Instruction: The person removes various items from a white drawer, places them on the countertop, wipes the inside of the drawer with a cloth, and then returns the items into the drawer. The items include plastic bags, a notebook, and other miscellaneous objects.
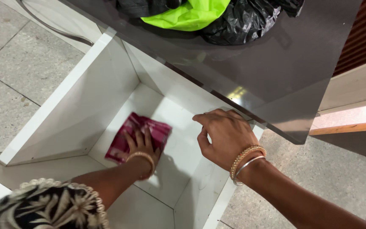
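A: Two hands work at one white cabinet compartment (pixel 85 97); list the parts from largest to smallest.

B: Largest is the grey tiled floor (pixel 18 72), then the dark glossy top panel (pixel 276 68) overhanging the compartment, with black plastic bags (pixel 242 21) and a bright green bag (pixel 187 15) lying on it. Next comes the compartment itself, open at the front. Smallest is the magenta cloth (pixel 138 135), lying flat on the compartment's back panel.

A: State of each hand?

B: The left hand (pixel 142 148) lies spread, palm down on the cloth, fingers apart and pressing rather than pinching; gold bangles (pixel 142 159) sit at its wrist. The right hand (pixel 225 133) curls over the upper edge of the compartment's right side wall (pixel 208 186), just under the top panel, fingers bent together on that edge and holding nothing else.

A: What could go wrong?

B: Judged from this view, the cloth is only pinned by a flat palm, so it may bunch or slide out from under the fingers on the smooth surface. The right knuckles sit near the top panel's edge and could knock it. The bags could slip if the cabinet is jolted.
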